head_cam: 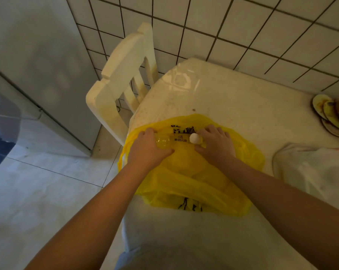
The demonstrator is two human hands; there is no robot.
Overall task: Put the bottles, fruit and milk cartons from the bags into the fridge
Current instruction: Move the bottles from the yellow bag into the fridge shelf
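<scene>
Table (233, 98) carries yellow bag (199, 184), clear bottle (171, 140) lying sideways on it, white cap (195, 138) to the right. Left hand (147, 150) wraps its base, right hand (217, 146) curls round the neck end. Prob. light, slick, crushable plastic, so grip mid-body.

One wide-angle camera, worn on the person's head, looks forward and steeply down at close range on a yellow bag (203, 182), which sits mid-frame. Left of the bag the view takes in a chair (121, 75), a fridge (38, 65) and floor (38, 191); beyond the bag, a tiled wall (242, 26); right of the bag, a white bag (316, 172) at the frame's edge.
</scene>
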